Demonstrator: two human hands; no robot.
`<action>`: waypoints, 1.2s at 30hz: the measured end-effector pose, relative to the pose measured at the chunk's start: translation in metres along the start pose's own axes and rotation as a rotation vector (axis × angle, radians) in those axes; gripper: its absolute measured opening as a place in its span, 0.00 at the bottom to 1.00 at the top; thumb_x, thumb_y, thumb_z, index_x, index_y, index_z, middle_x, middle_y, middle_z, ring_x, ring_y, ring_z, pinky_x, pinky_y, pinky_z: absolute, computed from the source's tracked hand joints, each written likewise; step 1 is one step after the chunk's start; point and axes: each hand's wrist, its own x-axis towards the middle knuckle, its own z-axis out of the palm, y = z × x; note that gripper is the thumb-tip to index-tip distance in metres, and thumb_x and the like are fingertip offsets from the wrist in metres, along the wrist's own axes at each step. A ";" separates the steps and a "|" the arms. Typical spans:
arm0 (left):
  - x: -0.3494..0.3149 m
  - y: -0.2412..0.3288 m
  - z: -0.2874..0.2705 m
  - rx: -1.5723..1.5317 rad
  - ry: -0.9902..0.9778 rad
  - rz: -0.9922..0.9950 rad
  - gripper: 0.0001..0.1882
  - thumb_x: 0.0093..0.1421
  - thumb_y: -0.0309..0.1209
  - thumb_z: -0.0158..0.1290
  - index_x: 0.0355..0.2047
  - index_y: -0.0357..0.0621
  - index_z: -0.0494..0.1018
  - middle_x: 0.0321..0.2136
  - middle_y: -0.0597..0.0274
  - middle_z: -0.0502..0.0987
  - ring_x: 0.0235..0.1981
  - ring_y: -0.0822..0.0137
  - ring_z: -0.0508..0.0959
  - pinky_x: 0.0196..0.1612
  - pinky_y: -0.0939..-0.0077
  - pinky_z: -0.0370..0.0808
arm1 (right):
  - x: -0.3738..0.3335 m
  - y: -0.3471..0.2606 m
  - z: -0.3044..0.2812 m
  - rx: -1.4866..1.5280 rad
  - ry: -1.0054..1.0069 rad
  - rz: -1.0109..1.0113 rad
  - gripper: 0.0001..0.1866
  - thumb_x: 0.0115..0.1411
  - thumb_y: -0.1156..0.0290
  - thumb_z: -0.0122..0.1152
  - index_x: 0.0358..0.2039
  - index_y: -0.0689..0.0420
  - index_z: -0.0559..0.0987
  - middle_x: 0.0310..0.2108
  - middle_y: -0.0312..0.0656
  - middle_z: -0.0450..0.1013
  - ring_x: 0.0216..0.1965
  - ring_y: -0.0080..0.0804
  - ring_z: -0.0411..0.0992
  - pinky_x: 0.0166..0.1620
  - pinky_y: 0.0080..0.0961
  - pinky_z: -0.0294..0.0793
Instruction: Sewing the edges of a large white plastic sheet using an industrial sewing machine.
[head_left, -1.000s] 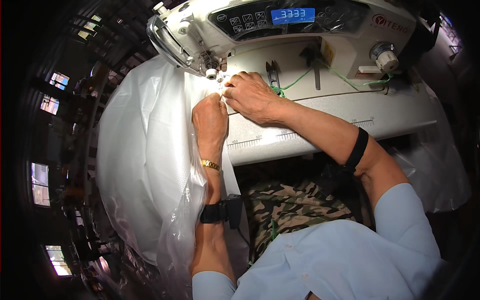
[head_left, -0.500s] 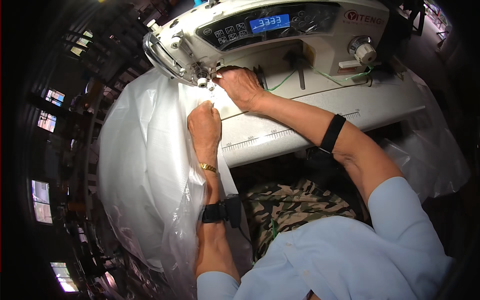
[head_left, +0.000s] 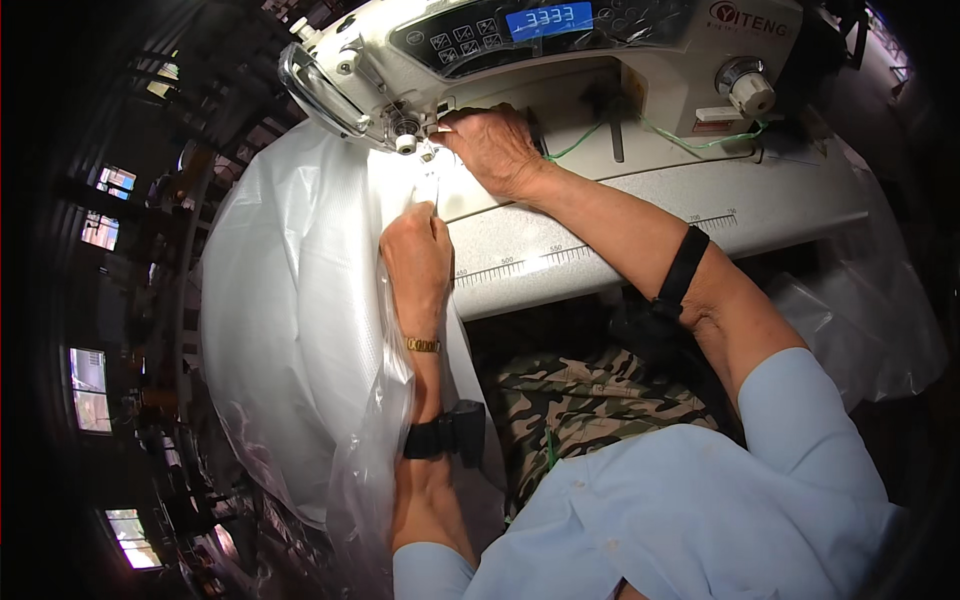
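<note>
A white sewing machine (head_left: 560,75) stands in front of me, its needle area (head_left: 428,158) brightly lit. My left hand (head_left: 418,258) is closed, thumb and fingers pinched on the edge of a large white plastic sheet (head_left: 300,290) just on the near side of the needle. The sheet runs under the machine's head and hangs down along my left forearm. My right hand (head_left: 492,150) lies just right of the needle, its fingers curled together against the machine's head. What its fingertips hold, if anything, is hidden in the glare and behind the fingers.
The grey bed edge with a ruler scale (head_left: 600,240) runs below my right forearm. Green thread (head_left: 690,143) crosses the machine near a round handwheel knob (head_left: 750,92). More clear plastic (head_left: 850,320) hangs at the right.
The whole view has shifted slightly. My left hand has drawn a little toward me, away from the needle. My right hand stays beside the needle.
</note>
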 end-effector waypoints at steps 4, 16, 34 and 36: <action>-0.014 0.007 -0.004 -0.052 -0.017 0.006 0.10 0.56 0.22 0.52 0.36 0.33 0.79 0.24 0.40 0.76 0.27 0.45 0.78 0.34 0.58 0.73 | -0.002 0.005 -0.002 0.099 0.021 0.005 0.14 0.64 0.61 0.55 0.42 0.55 0.82 0.33 0.49 0.78 0.34 0.48 0.77 0.40 0.39 0.75; 0.011 0.000 0.002 0.020 -0.016 -0.047 0.06 0.55 0.22 0.53 0.32 0.33 0.77 0.24 0.42 0.77 0.27 0.46 0.79 0.35 0.57 0.74 | 0.000 0.001 -0.002 0.109 -0.029 -0.030 0.18 0.65 0.59 0.55 0.40 0.63 0.79 0.29 0.55 0.76 0.34 0.53 0.75 0.39 0.41 0.74; 0.001 -0.006 0.013 0.001 0.058 -0.028 0.07 0.57 0.26 0.51 0.25 0.34 0.72 0.24 0.40 0.75 0.30 0.42 0.77 0.36 0.52 0.72 | -0.030 -0.022 -0.023 -0.267 -0.492 -0.124 0.19 0.58 0.54 0.62 0.35 0.61 0.80 0.37 0.49 0.77 0.44 0.48 0.75 0.45 0.40 0.74; -0.002 0.001 0.012 0.031 -0.001 -0.046 0.09 0.59 0.29 0.53 0.33 0.34 0.74 0.29 0.40 0.77 0.34 0.42 0.77 0.39 0.53 0.73 | -0.062 -0.012 -0.029 -0.238 -0.321 -0.224 0.17 0.58 0.57 0.62 0.38 0.58 0.78 0.43 0.44 0.74 0.49 0.40 0.71 0.50 0.36 0.68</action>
